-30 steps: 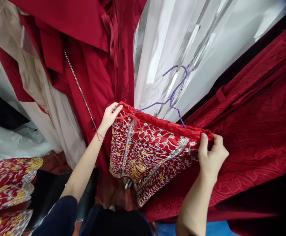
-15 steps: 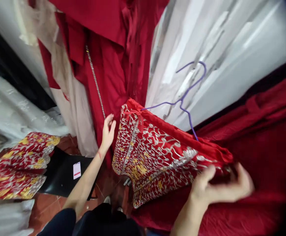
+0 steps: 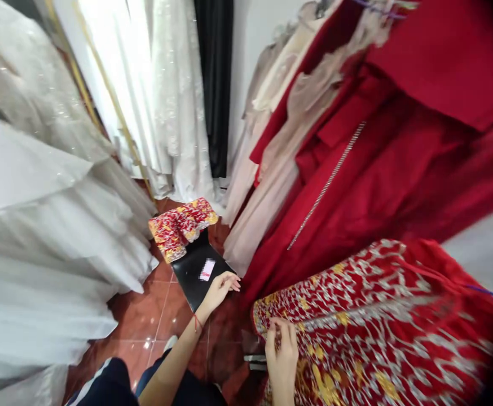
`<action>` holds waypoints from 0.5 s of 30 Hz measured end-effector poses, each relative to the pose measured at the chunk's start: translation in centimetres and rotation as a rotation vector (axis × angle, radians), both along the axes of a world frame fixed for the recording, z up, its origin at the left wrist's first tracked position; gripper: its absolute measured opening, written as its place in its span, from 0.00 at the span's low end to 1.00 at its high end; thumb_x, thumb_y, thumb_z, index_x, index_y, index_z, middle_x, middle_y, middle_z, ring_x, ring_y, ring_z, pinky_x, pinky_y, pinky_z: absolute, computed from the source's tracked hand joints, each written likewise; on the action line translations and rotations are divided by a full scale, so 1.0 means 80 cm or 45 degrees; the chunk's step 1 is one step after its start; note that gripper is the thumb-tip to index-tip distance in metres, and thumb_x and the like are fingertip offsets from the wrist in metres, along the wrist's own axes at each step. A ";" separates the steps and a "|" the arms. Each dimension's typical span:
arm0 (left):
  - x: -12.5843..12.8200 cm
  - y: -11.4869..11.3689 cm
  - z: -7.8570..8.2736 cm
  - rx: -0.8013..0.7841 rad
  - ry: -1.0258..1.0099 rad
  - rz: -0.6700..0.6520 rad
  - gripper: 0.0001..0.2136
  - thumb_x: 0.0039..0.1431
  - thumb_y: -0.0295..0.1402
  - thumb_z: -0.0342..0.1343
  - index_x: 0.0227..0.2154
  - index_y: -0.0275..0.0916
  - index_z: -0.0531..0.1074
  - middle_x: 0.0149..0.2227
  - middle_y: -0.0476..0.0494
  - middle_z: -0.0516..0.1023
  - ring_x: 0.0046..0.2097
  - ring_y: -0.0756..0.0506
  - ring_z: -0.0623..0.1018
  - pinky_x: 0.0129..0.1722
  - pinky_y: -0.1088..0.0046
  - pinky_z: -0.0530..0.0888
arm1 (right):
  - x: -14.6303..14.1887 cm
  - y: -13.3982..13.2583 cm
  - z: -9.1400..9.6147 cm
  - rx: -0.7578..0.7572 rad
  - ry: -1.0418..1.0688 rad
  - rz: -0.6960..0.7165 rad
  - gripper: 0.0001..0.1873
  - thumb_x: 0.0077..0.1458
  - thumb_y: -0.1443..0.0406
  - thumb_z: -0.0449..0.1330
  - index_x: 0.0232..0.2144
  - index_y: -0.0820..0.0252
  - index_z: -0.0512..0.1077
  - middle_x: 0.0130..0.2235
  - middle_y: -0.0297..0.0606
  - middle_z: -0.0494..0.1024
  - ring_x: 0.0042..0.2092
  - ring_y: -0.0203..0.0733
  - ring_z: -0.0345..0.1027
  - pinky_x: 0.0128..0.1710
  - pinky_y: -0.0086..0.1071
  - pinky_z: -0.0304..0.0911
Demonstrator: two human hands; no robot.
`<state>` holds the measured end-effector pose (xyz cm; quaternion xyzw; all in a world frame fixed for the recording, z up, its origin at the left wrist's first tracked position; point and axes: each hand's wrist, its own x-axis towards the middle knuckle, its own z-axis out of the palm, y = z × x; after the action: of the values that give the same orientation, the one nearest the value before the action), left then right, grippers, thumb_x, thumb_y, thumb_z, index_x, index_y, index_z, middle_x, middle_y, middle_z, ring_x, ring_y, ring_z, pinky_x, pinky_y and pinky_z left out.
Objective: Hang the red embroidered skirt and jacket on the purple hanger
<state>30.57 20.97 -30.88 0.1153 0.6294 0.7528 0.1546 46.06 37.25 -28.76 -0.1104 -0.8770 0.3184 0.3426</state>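
Note:
My left hand (image 3: pixel 223 286) hovers beside the black seat (image 3: pixel 192 282), its fingers loosely bent and nothing in them. At the lower right hangs a red garment (image 3: pixel 369 321) embroidered in silver and gold, with a red tie at its upper edge. Only a bit of its purple hanger (image 3: pixel 489 294) shows at the right edge. My right hand (image 3: pixel 281 352) is in front of this garment's left part, fingers apart; whether they touch the cloth I cannot tell. A second red and gold embroidered garment (image 3: pixel 181 225) lies over the far end of the seat.
A small white and pink rectangle (image 3: pixel 206 270) lies on the seat. White gowns (image 3: pixel 39 242) fill the left side. Pale and red dresses (image 3: pixel 348 186) hang on the right, one with a glittering strip. A black garment (image 3: pixel 216 84) hangs at the back. The floor is red tile (image 3: pixel 162 304).
The view has swung left, bringing the white gowns and seat toward the middle. My right hand has left the garment's upper right corner and come nearer my left hand.

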 end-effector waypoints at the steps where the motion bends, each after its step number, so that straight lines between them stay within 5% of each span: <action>1: -0.010 -0.012 -0.001 0.018 -0.036 0.031 0.22 0.58 0.54 0.55 0.35 0.37 0.75 0.32 0.41 0.80 0.33 0.45 0.79 0.38 0.68 0.73 | -0.014 -0.011 0.000 -0.022 -0.047 0.069 0.15 0.65 0.57 0.49 0.38 0.56 0.73 0.38 0.44 0.75 0.38 0.47 0.73 0.39 0.40 0.69; 8: -0.096 -0.114 -0.020 -0.019 -0.240 -0.050 0.18 0.53 0.47 0.64 0.34 0.35 0.76 0.32 0.40 0.80 0.33 0.46 0.80 0.39 0.69 0.73 | -0.116 -0.109 -0.024 -0.063 -0.367 0.378 0.14 0.64 0.59 0.48 0.34 0.56 0.71 0.36 0.41 0.75 0.38 0.46 0.73 0.39 0.38 0.68; 15: -0.237 -0.285 -0.038 -0.102 -0.355 0.072 0.11 0.50 0.38 0.67 0.28 0.35 0.75 0.26 0.45 0.79 0.29 0.48 0.77 0.37 0.70 0.73 | -0.299 -0.247 -0.061 -0.055 -0.619 0.636 0.14 0.62 0.63 0.46 0.32 0.58 0.70 0.35 0.39 0.73 0.32 0.39 0.70 0.35 0.32 0.66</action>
<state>11.58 -1.82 -33.91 -0.0145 0.6343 0.7398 0.2239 22.14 17.49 -33.61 0.0277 -0.9260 0.3752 0.0327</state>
